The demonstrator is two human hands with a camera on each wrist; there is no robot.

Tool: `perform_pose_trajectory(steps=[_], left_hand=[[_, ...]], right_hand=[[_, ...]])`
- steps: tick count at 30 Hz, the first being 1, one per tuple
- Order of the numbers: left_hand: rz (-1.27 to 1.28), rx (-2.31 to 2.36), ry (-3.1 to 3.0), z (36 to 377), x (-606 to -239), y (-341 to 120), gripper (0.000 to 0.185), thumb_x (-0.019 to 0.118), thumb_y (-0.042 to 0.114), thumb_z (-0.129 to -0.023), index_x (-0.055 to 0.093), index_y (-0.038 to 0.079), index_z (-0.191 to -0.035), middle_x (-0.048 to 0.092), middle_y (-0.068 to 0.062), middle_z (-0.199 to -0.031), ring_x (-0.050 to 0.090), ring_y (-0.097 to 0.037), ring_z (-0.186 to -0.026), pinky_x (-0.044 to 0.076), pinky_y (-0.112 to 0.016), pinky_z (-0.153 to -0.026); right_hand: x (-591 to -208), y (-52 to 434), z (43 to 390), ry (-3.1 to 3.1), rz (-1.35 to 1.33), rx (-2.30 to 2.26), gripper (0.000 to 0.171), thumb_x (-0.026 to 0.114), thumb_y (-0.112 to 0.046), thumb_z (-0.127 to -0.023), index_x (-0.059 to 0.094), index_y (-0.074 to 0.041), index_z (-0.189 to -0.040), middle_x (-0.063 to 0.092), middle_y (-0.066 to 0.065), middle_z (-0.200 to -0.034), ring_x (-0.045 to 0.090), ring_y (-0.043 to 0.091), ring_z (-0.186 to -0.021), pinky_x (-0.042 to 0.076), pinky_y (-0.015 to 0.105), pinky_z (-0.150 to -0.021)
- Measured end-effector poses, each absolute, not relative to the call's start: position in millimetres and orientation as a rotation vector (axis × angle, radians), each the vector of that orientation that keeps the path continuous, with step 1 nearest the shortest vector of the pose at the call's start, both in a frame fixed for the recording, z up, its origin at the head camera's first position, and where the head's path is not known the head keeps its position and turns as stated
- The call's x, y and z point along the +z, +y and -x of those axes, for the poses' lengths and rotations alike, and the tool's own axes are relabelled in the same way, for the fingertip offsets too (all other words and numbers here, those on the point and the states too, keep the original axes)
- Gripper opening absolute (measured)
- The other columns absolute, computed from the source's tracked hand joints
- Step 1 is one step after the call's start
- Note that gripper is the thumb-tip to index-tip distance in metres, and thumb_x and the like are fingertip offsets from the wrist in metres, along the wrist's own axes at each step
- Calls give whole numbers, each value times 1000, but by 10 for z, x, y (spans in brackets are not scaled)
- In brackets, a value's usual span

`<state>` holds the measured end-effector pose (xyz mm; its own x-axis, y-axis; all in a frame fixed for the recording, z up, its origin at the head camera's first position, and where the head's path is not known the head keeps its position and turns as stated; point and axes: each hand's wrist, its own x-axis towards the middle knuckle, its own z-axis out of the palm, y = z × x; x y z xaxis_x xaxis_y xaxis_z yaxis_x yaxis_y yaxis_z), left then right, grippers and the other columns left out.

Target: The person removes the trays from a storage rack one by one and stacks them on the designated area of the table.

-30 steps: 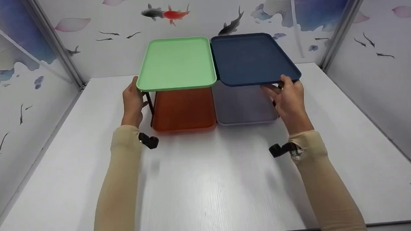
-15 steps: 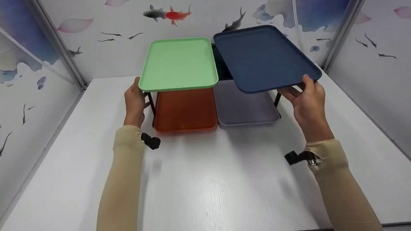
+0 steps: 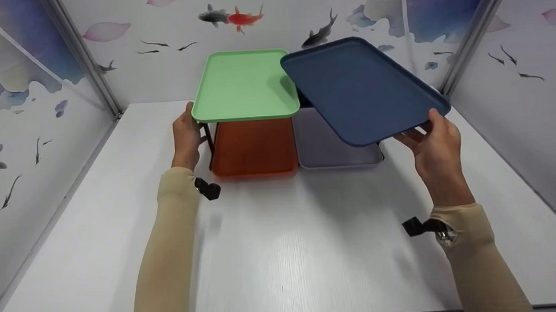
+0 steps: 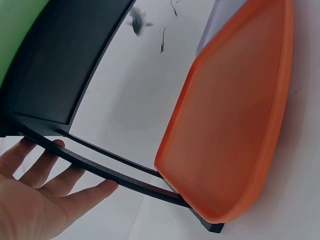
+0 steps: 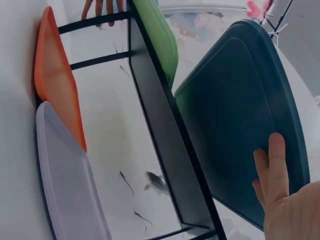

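My right hand [image 3: 440,154] grips the near right corner of a dark blue tray [image 3: 362,92], thumb above the rim and fingers spread under the base. The tray is tilted and raised off the top tier of a black two-tier rack [image 5: 160,130]; its far left corner overlaps a green tray [image 3: 243,86] on that tier. My left hand [image 4: 47,195] stays at the rack's left side, its fairly straight fingers touching a thin black side bar [image 4: 125,184]. In the head view, this hand is just beside the green tray's near left corner.
On the lower tier, an orange tray [image 3: 254,150] and a pale purple tray [image 3: 340,155] stand side by side. The rack stands on a white table [image 3: 283,251]. Walls painted with fish and petals enclose the table at the back [image 3: 169,76] and both sides.
My right hand has lifted the blue tray from beside the green one and brought it right and toward me, turning and tilting it. The left hand and green tray keep their place.
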<state>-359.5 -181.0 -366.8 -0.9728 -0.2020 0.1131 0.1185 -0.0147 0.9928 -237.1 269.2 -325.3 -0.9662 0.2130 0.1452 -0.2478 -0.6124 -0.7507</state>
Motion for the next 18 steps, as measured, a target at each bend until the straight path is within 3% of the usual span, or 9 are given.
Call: perform_pose_trajectory(steps=[11, 18], left_hand=[[-101, -2086, -2018, 3621, -3663, -1800, 59, 43, 61, -104, 69, 12, -122, 60, -9, -138, 53, -27, -137, 44, -58, -107], [-141, -2085, -2018, 3619, -3680, -1810, 57, 43, 59, -104, 70, 13, -121, 60, -9, -136, 56, -26, -134, 45, -57, -107]], right_hand=[[-3285, 2740, 2243, -1332, -30, 2543, 35, 44, -26, -110, 51, 1, -131, 58, 16, -105, 71, 27, -81, 60, 38, -80], [-3336, 2741, 2204, -1452, -41, 2504, 39, 42, -30, -111, 47, 1, -133, 56, 13, -108, 68, 23, -84, 59, 34, -80]])
